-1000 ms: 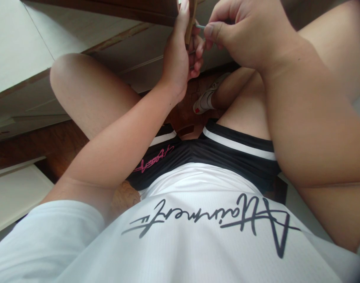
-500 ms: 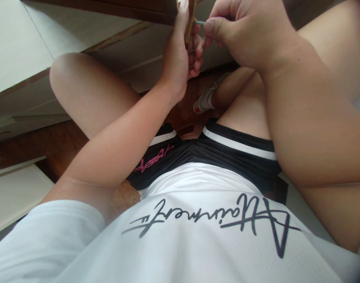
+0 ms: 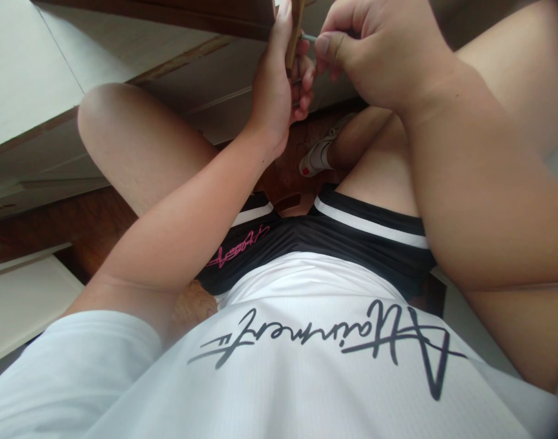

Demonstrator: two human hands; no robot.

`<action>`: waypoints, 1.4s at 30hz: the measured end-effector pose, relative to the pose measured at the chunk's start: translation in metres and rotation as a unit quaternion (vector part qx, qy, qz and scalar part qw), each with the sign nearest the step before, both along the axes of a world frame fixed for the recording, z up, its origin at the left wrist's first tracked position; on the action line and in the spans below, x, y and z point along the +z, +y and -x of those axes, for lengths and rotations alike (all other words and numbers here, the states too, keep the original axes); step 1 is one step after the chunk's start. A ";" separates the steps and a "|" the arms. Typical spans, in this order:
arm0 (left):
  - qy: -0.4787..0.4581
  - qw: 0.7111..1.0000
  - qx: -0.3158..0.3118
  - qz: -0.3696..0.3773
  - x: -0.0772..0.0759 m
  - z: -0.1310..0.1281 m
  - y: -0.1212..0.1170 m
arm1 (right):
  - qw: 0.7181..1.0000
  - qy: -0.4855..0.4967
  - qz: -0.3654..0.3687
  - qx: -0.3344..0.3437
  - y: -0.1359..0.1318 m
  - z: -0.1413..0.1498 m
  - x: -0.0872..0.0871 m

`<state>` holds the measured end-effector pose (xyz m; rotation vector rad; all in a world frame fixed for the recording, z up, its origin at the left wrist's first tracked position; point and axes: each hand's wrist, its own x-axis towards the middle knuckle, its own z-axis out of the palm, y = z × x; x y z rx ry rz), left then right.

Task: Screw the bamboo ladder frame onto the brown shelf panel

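Note:
At the top of the view, my left hand (image 3: 274, 85) holds the narrow end of a light-brown wooden piece (image 3: 296, 36). Its thumb lies along the near side, and its fingers curl behind. To the right, my right hand (image 3: 379, 49) pinches a thin metal rod (image 3: 308, 38) between thumb and bent fingers. The rod's far tip meets the right face of the wooden piece, by a small metal spot. Whether the rod is a tool or a fastener cannot be made out. The upper part of the wooden piece is cut off by the frame.
A dark brown wooden beam (image 3: 169, 15) runs up to my left hand. Pale boards (image 3: 27, 67) with rough brown edges lie at the upper left. Another pale panel (image 3: 27, 299) is at the lower left. My bent knees flank the work, above a brown wooden floor (image 3: 288, 174).
My right hand has shifted very slightly left, and the rod tilts a little more downward to the right. The left hand and the wooden piece stay almost where they were.

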<state>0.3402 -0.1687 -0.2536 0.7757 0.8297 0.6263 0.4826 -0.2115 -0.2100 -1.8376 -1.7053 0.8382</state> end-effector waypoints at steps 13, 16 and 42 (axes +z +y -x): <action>-0.044 0.998 -0.003 0.039 -0.007 0.002 0.001 | 0.977 0.207 0.043 -0.023 -0.001 0.007 -0.008; -0.046 0.998 0.000 0.041 -0.007 0.002 0.001 | 0.982 0.185 0.039 -0.025 -0.001 0.007 -0.007; 0.014 0.999 0.019 0.040 -0.001 0.001 0.000 | 0.997 0.061 -0.041 -0.020 0.008 0.003 -0.021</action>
